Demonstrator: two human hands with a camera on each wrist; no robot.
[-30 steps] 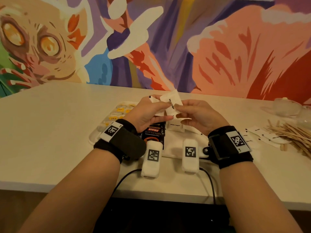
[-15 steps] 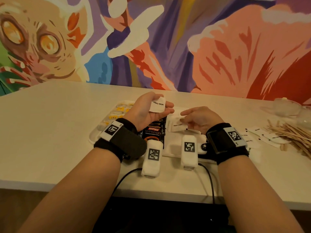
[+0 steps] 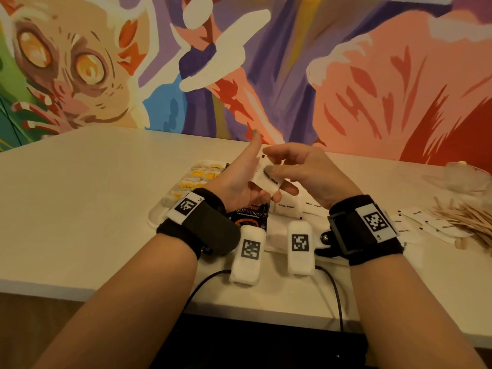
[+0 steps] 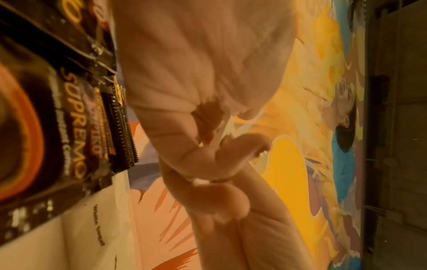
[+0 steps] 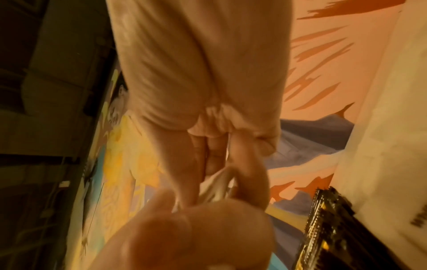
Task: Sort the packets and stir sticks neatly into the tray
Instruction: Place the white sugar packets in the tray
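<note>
Lay nearest, in the shallow white plastic tray [image 3: 157,221]: glossy black coffee sachets [image 3: 247,217] beside flat white sugar packets [image 3: 287,209]. Met just above them around one small white paper packet [image 3: 266,179]: left hand [image 3: 234,182] cradling it on curled fingers, thumb raised; right hand [image 3: 306,174], down in the tray half a second before, now pinching its upper edge. Probably squared it for filing. Still waited on the pale counter [image 3: 93,209], well right: loose white packets [image 3: 431,225] and thin wooden stir sticks [image 3: 474,222].
</note>
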